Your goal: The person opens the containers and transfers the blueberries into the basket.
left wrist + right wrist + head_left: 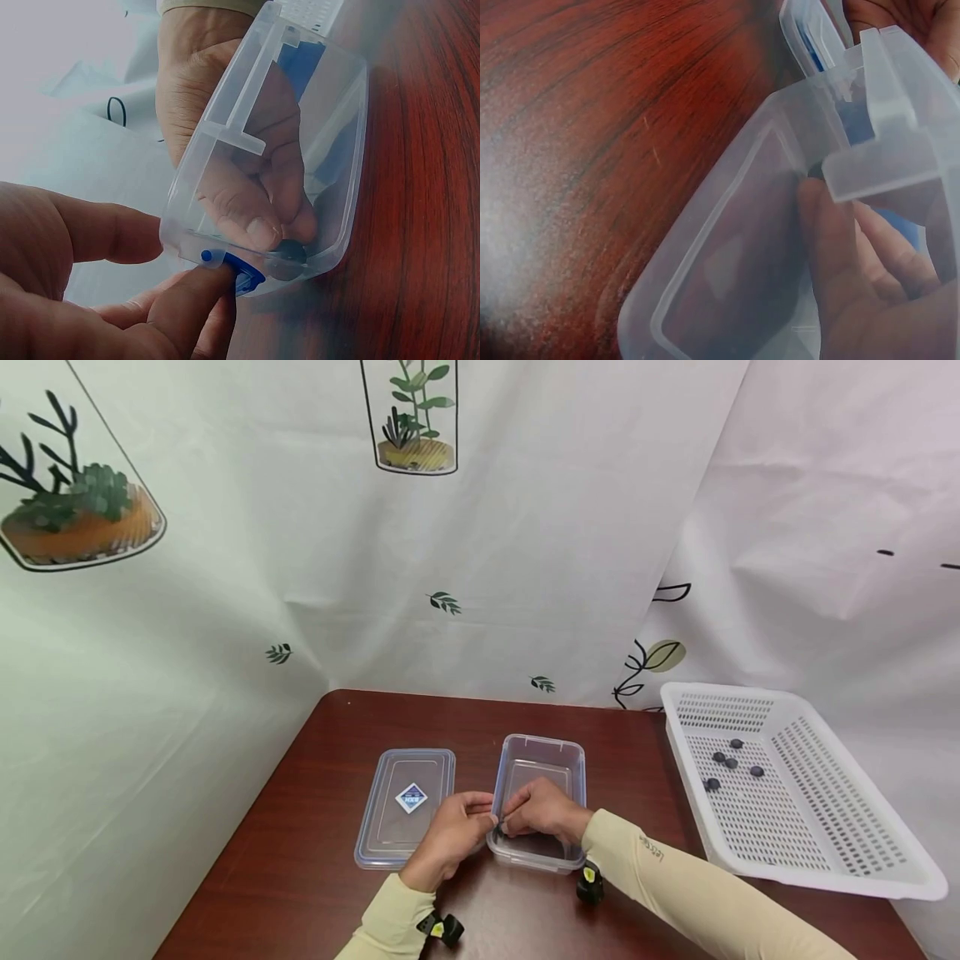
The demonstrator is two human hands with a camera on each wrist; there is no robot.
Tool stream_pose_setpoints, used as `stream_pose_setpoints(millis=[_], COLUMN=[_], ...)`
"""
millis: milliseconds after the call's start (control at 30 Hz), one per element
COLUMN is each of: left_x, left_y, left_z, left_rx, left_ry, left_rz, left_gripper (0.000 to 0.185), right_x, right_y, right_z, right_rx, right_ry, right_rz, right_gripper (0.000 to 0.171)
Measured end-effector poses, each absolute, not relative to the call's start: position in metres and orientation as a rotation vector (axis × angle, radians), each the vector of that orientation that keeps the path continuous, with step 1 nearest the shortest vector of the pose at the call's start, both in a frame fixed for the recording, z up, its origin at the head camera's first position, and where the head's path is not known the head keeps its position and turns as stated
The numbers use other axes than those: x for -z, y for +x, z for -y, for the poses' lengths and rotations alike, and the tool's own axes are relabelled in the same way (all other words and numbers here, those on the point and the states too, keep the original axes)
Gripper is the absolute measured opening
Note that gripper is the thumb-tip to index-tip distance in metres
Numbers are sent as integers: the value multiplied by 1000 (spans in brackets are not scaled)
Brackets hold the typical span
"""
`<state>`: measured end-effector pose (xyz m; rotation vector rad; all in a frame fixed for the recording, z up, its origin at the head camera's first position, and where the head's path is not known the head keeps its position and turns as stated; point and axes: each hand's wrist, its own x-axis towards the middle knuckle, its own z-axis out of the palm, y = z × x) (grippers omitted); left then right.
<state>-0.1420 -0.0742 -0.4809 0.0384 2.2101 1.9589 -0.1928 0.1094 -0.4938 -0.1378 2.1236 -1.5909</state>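
Clear plastic container (pixel 542 766), lid (pixel 406 804) off beside it.
Right hand (pixel 542 811) pinches a dark bead (pixel 289 253) inside; left hand (pixel 452 832) fingertips press the container's corner; five beads (pixel 732 763) left in basket (pixel 862 827).

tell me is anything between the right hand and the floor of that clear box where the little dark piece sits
Nothing visible is. The right hand reaches in through the open top of the clear box, and its fingers already reach the dark piece on the floor. The lid lies aside, and the left hand touches the outer wall.

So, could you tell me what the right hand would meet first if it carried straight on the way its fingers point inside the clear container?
Probably the small dark piece at its fingertips, then the clear container's near-left wall, where the left hand rests outside. Depth is unclear.
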Motion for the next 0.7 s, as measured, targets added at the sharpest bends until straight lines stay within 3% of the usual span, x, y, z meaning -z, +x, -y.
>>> stream_pose_setpoints(millis=[333,700], left_x=[481,482], left_y=[-142,-141], left_z=[74,74], left_rx=[-1957,-1949], left_ry=[37,34], left_rz=[-2215,-2232], left_gripper=[40,40], right_x=[480,431], right_y=[-198,-204], right_z=[-117,-151], right_rx=[1716,1781], right_ry=[-132,-161], right_rz=[-1992,-2064], right_gripper=[24,39])
